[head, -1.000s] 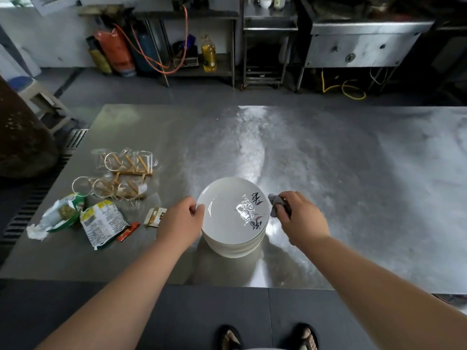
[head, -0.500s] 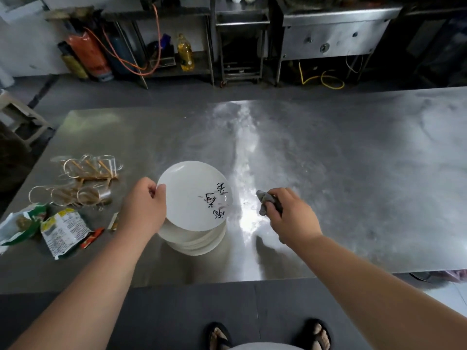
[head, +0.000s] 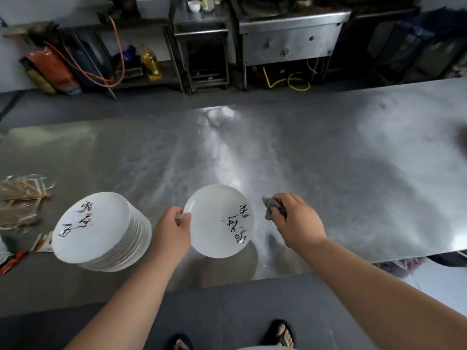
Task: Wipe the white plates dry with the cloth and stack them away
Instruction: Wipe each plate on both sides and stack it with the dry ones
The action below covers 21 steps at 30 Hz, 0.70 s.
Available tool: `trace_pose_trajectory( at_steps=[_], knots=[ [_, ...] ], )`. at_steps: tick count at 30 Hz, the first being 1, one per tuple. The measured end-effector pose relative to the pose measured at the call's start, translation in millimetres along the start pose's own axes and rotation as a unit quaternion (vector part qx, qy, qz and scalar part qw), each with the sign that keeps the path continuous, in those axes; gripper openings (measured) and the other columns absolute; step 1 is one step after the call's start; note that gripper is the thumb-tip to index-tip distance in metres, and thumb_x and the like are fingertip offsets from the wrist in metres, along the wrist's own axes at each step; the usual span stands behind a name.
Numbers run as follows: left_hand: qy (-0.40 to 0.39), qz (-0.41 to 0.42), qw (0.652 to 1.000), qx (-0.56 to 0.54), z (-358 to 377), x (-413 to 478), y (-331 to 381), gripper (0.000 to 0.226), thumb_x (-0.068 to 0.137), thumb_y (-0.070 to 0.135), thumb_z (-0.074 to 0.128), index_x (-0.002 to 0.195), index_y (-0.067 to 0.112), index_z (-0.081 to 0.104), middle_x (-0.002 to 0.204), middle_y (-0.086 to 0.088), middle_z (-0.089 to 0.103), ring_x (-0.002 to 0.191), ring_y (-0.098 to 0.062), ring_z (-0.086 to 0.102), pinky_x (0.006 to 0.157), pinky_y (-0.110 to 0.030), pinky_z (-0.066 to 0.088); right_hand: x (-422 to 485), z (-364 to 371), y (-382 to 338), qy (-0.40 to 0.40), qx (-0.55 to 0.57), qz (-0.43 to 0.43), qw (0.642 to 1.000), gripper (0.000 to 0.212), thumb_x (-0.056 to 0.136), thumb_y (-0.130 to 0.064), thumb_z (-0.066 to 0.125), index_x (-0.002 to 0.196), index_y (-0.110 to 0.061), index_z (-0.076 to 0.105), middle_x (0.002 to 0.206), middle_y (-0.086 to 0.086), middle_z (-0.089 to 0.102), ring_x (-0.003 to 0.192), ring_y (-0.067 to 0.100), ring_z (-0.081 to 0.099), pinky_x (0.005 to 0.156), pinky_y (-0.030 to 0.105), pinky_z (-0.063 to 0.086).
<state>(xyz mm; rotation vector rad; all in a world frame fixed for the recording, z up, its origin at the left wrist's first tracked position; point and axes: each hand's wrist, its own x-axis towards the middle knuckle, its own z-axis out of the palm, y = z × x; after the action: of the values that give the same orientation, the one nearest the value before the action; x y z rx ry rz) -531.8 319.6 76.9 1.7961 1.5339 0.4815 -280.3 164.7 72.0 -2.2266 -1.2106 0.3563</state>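
My left hand [head: 171,231] grips the left rim of a white plate [head: 217,223] with black brush lettering and holds it tilted just above the steel table [head: 328,173]. To its left stands a stack of several white plates [head: 101,233], the top one lettered too. My right hand [head: 295,221] holds a small grey cloth [head: 270,207] bunched in its fingers, just right of the held plate and apart from it.
At the table's left edge lie clear glasses with wooden sticks [head: 22,195] and snack wrappers [head: 12,258]. Steel shelves, an oil bottle [head: 151,63] and an orange hose stand beyond the table. The table's near edge runs just below my hands.
My left hand has lifted the top plate off the stack and carried it to the right, clear of the pile. My right hand still holds the cloth at the same spot.
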Motion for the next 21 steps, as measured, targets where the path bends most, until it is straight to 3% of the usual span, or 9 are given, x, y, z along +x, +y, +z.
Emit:
trace_pose_trajectory(
  at_steps=[6, 10, 14, 18, 21],
  knots=[
    [-0.040, -0.102, 0.993, -0.053, 82, -28, -16, 0.023, 0.106, 0.026, 0.052, 0.125, 0.020, 0.063, 0.111, -0.001, 0.066, 0.088, -0.017, 0.060, 0.075, -0.033, 0.045, -7, -10, 47, -0.052, -0.031, 0.003, 0.998, 0.016, 0.101, -0.029, 0.059, 0.115, -0.028, 0.066, 0.117, -0.008, 0.064, 0.096, 0.021, 0.065, 0.073, 0.036, 0.051],
    [-0.054, -0.150, 0.985, -0.065, 107, -38, -36, 0.018, 0.107, 0.028, 0.051, 0.121, 0.023, 0.062, 0.114, -0.002, 0.066, 0.088, -0.015, 0.061, 0.072, -0.032, 0.047, -15, 12, 55, -0.101, -0.061, -0.004, 0.993, 0.021, 0.102, -0.032, 0.058, 0.121, -0.026, 0.066, 0.118, -0.005, 0.063, 0.096, 0.024, 0.065, 0.071, 0.036, 0.051],
    [-0.059, -0.159, 0.982, -0.083, 115, -36, -47, 0.015, 0.106, 0.027, 0.052, 0.115, 0.024, 0.062, 0.115, -0.002, 0.070, 0.093, -0.020, 0.066, 0.074, -0.033, 0.051, -17, 40, 51, -0.136, -0.081, -0.020, 0.987, 0.025, 0.103, -0.035, 0.056, 0.124, -0.026, 0.065, 0.118, -0.004, 0.062, 0.099, 0.026, 0.064, 0.071, 0.038, 0.052],
    [-0.083, -0.156, 0.982, -0.073, 117, -24, -63, 0.026, 0.094, 0.047, 0.059, 0.112, 0.030, 0.065, 0.105, 0.006, 0.073, 0.092, -0.022, 0.071, 0.083, -0.048, 0.062, -9, 67, 38, -0.134, -0.108, -0.056, 0.983, 0.025, 0.105, -0.034, 0.054, 0.126, -0.023, 0.064, 0.119, -0.002, 0.061, 0.109, 0.023, 0.059, 0.073, 0.038, 0.052],
    [-0.112, -0.092, 0.989, 0.006, 111, -25, -58, 0.035, 0.097, 0.044, 0.066, 0.126, 0.026, 0.063, 0.111, 0.008, 0.071, 0.099, -0.018, 0.068, 0.085, -0.036, 0.056, -12, 88, 32, -0.144, -0.138, -0.104, 0.974, 0.019, 0.098, -0.031, 0.065, 0.112, -0.019, 0.070, 0.114, 0.004, 0.062, 0.105, 0.029, 0.061, 0.070, 0.040, 0.054]
  ],
)
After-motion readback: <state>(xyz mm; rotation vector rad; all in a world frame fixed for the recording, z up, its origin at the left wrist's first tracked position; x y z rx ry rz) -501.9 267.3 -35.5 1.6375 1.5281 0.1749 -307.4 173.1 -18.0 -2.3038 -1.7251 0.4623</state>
